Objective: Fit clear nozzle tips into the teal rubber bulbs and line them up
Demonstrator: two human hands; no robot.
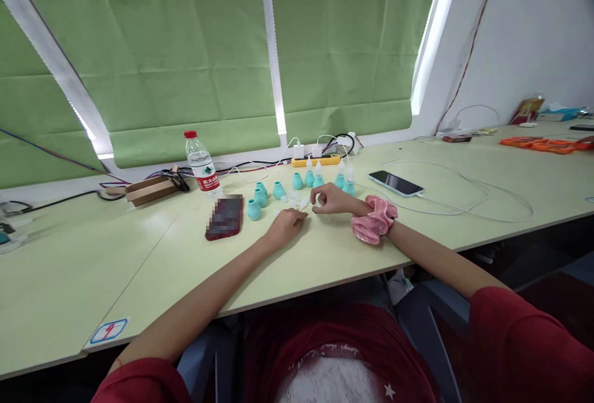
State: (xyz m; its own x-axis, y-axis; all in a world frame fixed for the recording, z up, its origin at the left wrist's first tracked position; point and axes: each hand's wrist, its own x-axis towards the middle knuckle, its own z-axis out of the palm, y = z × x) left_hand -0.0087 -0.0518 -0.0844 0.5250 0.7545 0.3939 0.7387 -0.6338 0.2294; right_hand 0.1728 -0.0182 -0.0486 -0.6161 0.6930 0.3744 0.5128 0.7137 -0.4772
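Observation:
My left hand (286, 226) rests on the table, its fingers closed; a small clear plastic piece (304, 203) shows at its fingertips, but whether they grip it I cannot tell. Facing it, my right hand (333, 199) has thumb and forefinger curled toward each other; anything between them is too small to name. Small clear plastic pieces (288, 199) lie loose just beyond the left hand. Several open-necked teal bulbs (253, 210) stand behind and left of the hands. Other teal bulbs (349, 188) behind the right hand carry clear pointed tips (341, 168).
A red-cased phone (225, 217) lies left of the bulbs, near a water bottle (204, 171) and a cardboard tray (153, 189). At right, a phone (396, 183) trails a white cable (468, 211). A yellow power strip (327, 160) with plugs lies behind; orange-handled tools (541, 144) lie far right.

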